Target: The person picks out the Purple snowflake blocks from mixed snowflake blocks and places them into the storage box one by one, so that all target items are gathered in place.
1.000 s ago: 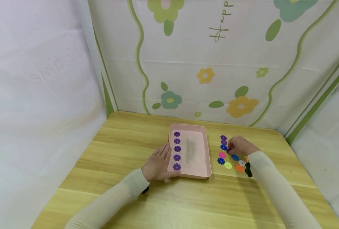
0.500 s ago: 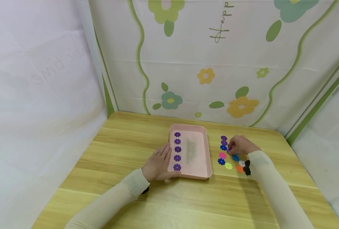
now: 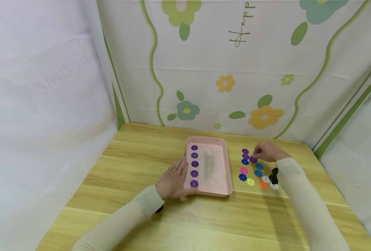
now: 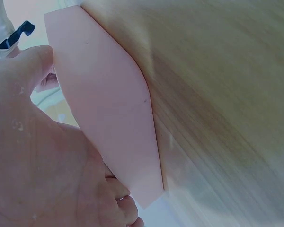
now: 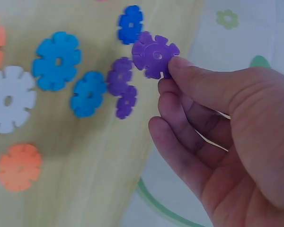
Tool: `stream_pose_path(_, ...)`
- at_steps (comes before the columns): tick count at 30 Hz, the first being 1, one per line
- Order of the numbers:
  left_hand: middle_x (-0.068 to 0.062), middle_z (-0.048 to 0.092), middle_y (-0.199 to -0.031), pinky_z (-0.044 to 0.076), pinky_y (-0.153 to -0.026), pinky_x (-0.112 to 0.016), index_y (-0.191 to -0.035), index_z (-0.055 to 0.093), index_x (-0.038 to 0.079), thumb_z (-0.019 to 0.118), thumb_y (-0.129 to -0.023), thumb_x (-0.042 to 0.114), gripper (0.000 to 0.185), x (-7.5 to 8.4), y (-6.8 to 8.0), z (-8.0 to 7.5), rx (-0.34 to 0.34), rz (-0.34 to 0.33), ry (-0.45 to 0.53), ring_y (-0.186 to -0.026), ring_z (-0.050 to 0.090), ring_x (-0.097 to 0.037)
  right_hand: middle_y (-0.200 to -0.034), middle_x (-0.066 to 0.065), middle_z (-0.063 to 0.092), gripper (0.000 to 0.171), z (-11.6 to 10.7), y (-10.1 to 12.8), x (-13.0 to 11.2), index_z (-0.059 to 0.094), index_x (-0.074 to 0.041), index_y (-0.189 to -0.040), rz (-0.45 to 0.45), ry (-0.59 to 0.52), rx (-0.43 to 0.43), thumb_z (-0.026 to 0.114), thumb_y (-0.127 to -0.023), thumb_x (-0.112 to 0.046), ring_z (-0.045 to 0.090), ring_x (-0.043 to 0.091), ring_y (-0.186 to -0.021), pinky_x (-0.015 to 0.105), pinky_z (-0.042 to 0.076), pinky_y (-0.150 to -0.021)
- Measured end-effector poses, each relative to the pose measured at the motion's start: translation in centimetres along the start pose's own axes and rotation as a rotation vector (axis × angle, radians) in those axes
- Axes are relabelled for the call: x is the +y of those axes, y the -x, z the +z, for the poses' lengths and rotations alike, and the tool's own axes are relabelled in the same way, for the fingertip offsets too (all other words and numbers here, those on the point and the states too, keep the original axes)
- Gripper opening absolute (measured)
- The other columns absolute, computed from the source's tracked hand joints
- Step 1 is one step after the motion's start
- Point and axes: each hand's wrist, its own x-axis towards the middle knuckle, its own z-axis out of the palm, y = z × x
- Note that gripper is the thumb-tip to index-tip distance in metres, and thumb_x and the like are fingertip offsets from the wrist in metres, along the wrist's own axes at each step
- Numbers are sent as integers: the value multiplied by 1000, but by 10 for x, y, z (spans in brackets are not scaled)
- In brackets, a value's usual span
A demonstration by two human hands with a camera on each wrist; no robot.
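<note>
above the loose pieces on the right of the table (image 3: 141, 164), a purple flower disc (image 5: 154, 54) was pinched at its edge between the thumb and a fingertip of the right hand (image 3: 268, 152), lifted clear of the wood so that it touched nothing else. the grip at the rim seemed chosen to keep the face of the disc free, and the other fingers (image 5: 180, 142) were curled loosely beneath it. the disc was seen to be flat, round and notched all round like a flower, with a small hole at its centre and a plain, matte purple surface.

just below it two more purple discs (image 5: 121, 87) were left lying on the table, touching each other, with a dark blue disc (image 5: 130, 23) near them and two lighter blue discs (image 5: 73, 73) beside. a white disc (image 5: 9, 98) and an orange disc (image 5: 20, 166) were set further off; pink and yellow-green ones could be made out in the head view.

well apart to the left, a pink tray (image 3: 223, 167) was steadied by the left hand (image 3: 172, 180), laid flat against its near left rim with straight fingers, probably so that it would not slide. a column of five purple discs (image 3: 194, 164) was lined along the tray's left side, evenly spaced. the faint grey smear in the tray's middle could not be identified.
</note>
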Motion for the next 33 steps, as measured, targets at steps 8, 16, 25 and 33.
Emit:
stream_pose_path(8, -21, 23, -175, 29, -132, -45, -164, 28, -5, 41, -94, 86, 115, 0, -2, 5, -25, -19, 2, -163, 26, -35, -89, 10, 77, 19, -16, -9, -13, 79, -1, -101, -59, 2, 23, 64, -104, -12, 60, 17, -75, 31, 53, -69)
stream_pose_path(16, -21, 22, -175, 29, -132, -46, -164, 28, -5, 42, -94, 85, 115, 1, -4, 5, -35, -22, 16, -163, 25, -35, -90, 8, 76, 19, -25, -27, -39, 79, -1, -101, -98, 13, 35, 65, -104, -13, 58, 16, -74, 32, 52, -71)
stream_pose_path(25, -22, 22, -175, 28, -133, -46, -164, 28, -5, 44, -95, 84, 114, -1, -5, 1, -31, -25, 8, -163, 25, -35, -87, 5, 73, 18, -35, -58, -81, 78, -6, -95, -145, 58, 34, 65, -105, -15, 57, 17, -73, 32, 52, -74)
stream_pose_path(33, -21, 23, -175, 30, -132, -46, -164, 29, -4, 45, -95, 83, 112, -1, -2, -2, -36, -20, 21, -163, 26, -35, -87, 6, 73, 18, -23, -80, -103, 78, -6, -95, -195, 59, 42, 66, -105, -15, 56, 17, -74, 32, 50, -72)
